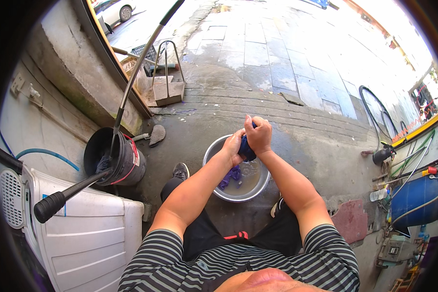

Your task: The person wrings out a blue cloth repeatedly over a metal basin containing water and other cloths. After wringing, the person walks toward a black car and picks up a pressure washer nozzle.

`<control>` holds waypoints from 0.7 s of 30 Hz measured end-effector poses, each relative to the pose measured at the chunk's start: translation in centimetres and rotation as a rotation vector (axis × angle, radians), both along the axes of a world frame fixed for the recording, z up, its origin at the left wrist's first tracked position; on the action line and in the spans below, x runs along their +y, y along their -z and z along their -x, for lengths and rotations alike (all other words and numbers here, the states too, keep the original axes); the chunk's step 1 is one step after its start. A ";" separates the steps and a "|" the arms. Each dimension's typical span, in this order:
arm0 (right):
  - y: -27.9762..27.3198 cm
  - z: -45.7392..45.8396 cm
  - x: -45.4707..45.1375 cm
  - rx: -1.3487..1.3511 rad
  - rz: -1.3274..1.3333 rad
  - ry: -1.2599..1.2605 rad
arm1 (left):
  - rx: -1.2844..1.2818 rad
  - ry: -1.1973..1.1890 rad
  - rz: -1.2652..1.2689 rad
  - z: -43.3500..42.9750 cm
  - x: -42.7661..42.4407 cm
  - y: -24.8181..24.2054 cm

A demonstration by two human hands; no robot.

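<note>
Both my hands grip a bunched dark blue cloth (245, 149) above the far part of a round metal basin (264, 184). My left hand (234, 145) holds the cloth from the left side. My right hand (259, 134) is closed around its upper right part, thumb side up. Cloudy water (249, 175) lies in the basin, and a purple cloth (230, 177) rests in it at the left. The basin stands on the wet concrete floor between my feet. The palm sides of my hands are partly hidden by the cloth and fingers.
At the left, a black bucket (140, 169) holds mops beside a white plastic appliance (91, 233). A metal-handled dustpan (169, 94) stands beyond, near a flat stone (157, 135). To the right are a blue drum (416, 202), a reddish board (350, 221) and a black hose (365, 104).
</note>
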State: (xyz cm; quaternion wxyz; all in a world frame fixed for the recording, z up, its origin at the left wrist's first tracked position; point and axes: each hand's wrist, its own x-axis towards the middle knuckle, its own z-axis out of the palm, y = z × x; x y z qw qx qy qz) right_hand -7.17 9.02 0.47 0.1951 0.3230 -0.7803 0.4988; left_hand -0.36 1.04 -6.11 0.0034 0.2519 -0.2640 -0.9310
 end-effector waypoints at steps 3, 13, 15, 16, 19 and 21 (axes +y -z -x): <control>0.9 -2.0 -0.2 0.220 0.103 -0.362 | 0.160 -0.086 -0.107 -0.6 0.5 -0.1; 1.0 0.8 0.0 -0.069 -0.054 -0.152 | 0.051 -0.052 -0.035 0.5 0.1 0.3; 1.2 -0.9 -0.7 0.151 0.069 -0.247 | 0.328 -0.058 -0.075 0.3 0.2 0.6; 1.5 -2.4 -1.2 0.218 0.155 -0.320 | 0.693 -0.043 -0.177 0.2 0.3 0.6; 2.0 -3.4 -1.7 0.332 0.437 -0.438 | 0.636 -0.038 -0.248 -0.1 0.4 0.6; 2.1 -2.1 -1.1 0.234 0.165 -0.386 | 0.140 -0.097 -0.193 -0.2 0.2 0.4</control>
